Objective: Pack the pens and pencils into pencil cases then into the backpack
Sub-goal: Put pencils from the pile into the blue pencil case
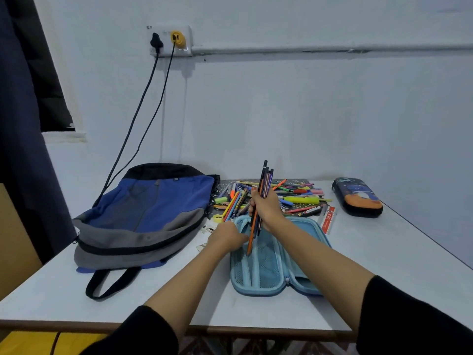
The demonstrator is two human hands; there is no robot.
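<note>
I see a fabric backpack (143,216) in royal blue, grey and black, an open pale-blue zip pencil case (268,267) lined with blue mesh, a dark hard-shell pencil case (358,197) printed orange and blue, a raised bunch of black, purple and orange pencils (265,175), and a many-coloured heap of pens and pencils (299,199) on the white counter (384,265).

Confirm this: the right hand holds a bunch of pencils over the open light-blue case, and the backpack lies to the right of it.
One thing is wrong. The head view shows the backpack lying to the left of the open light-blue case, not the right. The right hand does hold a bunch of pencils over it.
</note>
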